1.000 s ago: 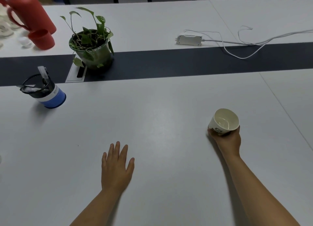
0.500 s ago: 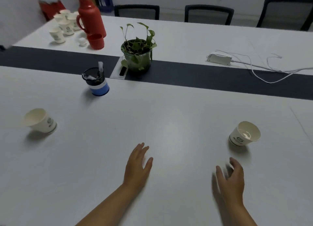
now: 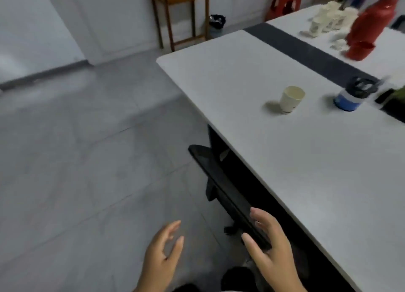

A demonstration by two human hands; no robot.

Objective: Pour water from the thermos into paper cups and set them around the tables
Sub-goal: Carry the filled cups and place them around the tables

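Now paper cup [image 3: 290,100] upright on table [image 3: 306,160], mouth up; L hand [image 3: 161,260], R hand [image 3: 271,252] fingers loose, empty.

Both hands hang low in front of the body, holding nothing: left hand [image 3: 161,256] and right hand [image 3: 270,251], fingers loosely spread, palms facing each other.

At two o'clock the thermos [image 3: 372,26] and cluster of cups [image 3: 328,18] are smeared by motion blur.

White paper cup [image 3: 290,99] upright nr table edge; red thermos [image 3: 372,24] far back w/ cup cluster [image 3: 328,18].
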